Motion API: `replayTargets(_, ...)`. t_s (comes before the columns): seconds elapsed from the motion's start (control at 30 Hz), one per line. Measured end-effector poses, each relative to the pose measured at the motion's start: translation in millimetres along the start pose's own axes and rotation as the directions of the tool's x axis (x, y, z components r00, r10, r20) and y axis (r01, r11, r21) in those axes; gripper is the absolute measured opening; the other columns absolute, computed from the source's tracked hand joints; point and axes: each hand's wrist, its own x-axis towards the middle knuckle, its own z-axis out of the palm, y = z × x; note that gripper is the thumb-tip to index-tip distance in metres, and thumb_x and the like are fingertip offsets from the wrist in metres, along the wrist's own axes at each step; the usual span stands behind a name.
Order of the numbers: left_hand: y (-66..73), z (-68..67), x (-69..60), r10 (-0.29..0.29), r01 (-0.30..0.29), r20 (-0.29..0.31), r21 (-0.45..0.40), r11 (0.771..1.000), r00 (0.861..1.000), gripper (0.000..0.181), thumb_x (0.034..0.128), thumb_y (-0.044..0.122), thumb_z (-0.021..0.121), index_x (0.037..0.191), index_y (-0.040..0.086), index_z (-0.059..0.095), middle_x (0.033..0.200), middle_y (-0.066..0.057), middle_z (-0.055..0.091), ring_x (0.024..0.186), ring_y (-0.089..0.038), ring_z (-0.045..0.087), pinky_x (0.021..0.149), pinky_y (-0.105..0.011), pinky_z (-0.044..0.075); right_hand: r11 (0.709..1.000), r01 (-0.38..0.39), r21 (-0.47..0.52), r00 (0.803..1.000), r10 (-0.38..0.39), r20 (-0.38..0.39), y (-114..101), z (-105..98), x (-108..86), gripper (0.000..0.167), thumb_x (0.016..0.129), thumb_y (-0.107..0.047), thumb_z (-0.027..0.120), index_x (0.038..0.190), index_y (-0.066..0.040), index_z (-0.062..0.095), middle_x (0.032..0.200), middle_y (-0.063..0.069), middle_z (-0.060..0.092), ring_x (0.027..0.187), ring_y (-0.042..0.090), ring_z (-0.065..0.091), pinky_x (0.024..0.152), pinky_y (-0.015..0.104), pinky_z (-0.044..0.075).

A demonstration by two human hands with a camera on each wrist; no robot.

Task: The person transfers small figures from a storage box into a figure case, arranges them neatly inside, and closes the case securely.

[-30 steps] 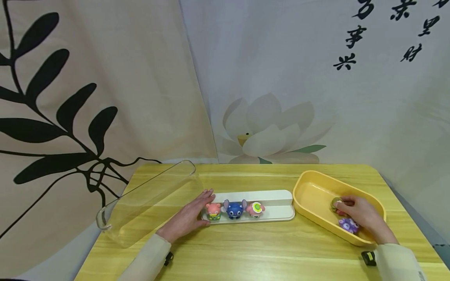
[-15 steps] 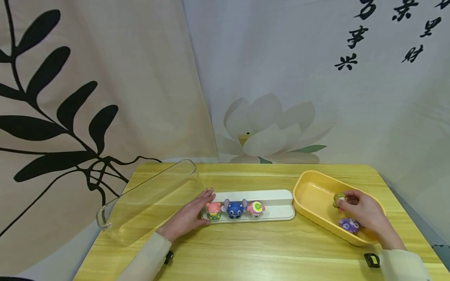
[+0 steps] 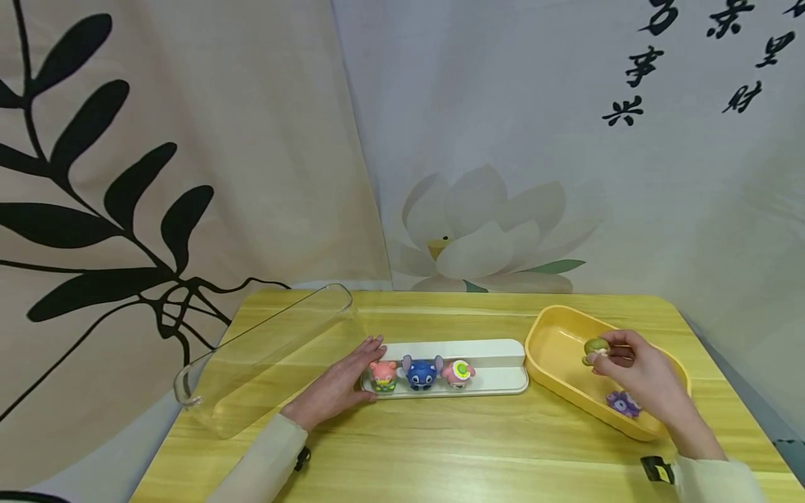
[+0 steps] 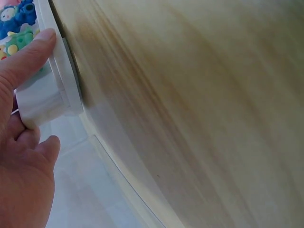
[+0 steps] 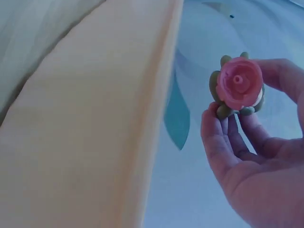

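In the head view my left hand [image 3: 333,391] grips the left end of a long white display tray [image 3: 497,379]. Its thumb lies on the near rim, as the left wrist view shows. Standing in that tray are a pink-and-green figurine [image 3: 383,376], a blue big-eared figurine [image 3: 421,374] and a pink figurine with a yellow-green disc [image 3: 459,374]. My right hand [image 3: 654,384] pinches an olive-green figurine [image 3: 595,348] above the yellow bin [image 3: 562,335]. Its hollow pink underside [image 5: 239,81] faces the right wrist camera. A purple figurine [image 3: 624,403] lies in the bin.
A clear plastic cover [image 3: 277,356] lies at the left of the wooden table [image 3: 440,447], reaching past its left edge. The yellow bin stands right beside the white tray's right end. A printed curtain [image 3: 503,140] hangs behind the table.
My right hand has lifted the olive-green figurine up from the yellow bin's floor and shifted it slightly left. My left hand and the white tray have stayed in place.
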Motion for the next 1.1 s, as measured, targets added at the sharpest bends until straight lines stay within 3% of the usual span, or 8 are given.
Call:
replayTargets(0.17, 1.4, -1.7, 0.5, -0.006, 0.006, 0.006, -0.004, 1.0, 1.0, 0.091, 0.0841, 0.022, 0.087, 0.16, 0.01, 0.039, 0.172, -0.001, 0.021, 0.157, -0.025, 0.021, 0.12, -0.047, 0.035, 0.995, 0.073, 0.074, 0.997, -0.07, -0.037, -14, 10, -3.1, 0.05, 0.097, -0.019, 0.075, 0.131, 0.009, 0.051, 0.122, 0.025, 0.064, 0.093, -0.01, 0.064, 0.074, 0.015, 0.059)
replayTargets(0.53, 1.5, -1.9, 0.3, 0.008, -0.008, -0.006, -0.003, 1.0, 1.0, 0.091, 0.0832, 0.02, 0.088, 0.159, 0.008, 0.04, 0.171, -0.002, 0.022, 0.157, -0.026, 0.022, 0.119, -0.047, 0.036, 0.955, 0.134, 0.266, 0.991, -0.127, -0.045, -35, 34, -4.0, 0.048, 0.093, -0.011, 0.079, 0.129, 0.006, 0.051, 0.118, 0.022, 0.06, 0.099, 0.004, 0.07, 0.077, 0.027, 0.064)
replayTargets(0.87, 1.9, -1.8, 1.1, 0.004, -0.004, -0.006, 0.003, 1.0, 1.0, 0.091, 0.0831, 0.021, 0.088, 0.159, 0.009, 0.04, 0.171, -0.003, 0.022, 0.156, -0.026, 0.023, 0.119, -0.046, 0.036, 0.959, 0.113, 0.261, 0.993, -0.113, -0.013, -44, 54, -1.9, 0.051, 0.092, -0.018, 0.082, 0.133, 0.001, 0.06, 0.121, 0.017, 0.065, 0.103, 0.001, 0.067, 0.077, 0.022, 0.062)
replayTargets(1.1, 2.4, -2.0, 0.9, 0.001, -0.001, 0.003, 0.003, 1.0, 1.0, 0.091, 0.0832, 0.021, 0.088, 0.159, 0.009, 0.04, 0.171, -0.003, 0.022, 0.156, -0.026, 0.022, 0.119, -0.047, 0.037, 0.968, 0.118, 0.22, 0.993, -0.12, -0.005, -48, 75, 2.0, 0.043, 0.089, -0.021, 0.084, 0.123, -0.002, 0.066, 0.115, 0.014, 0.069, 0.109, 0.029, 0.072, 0.08, 0.022, 0.061)
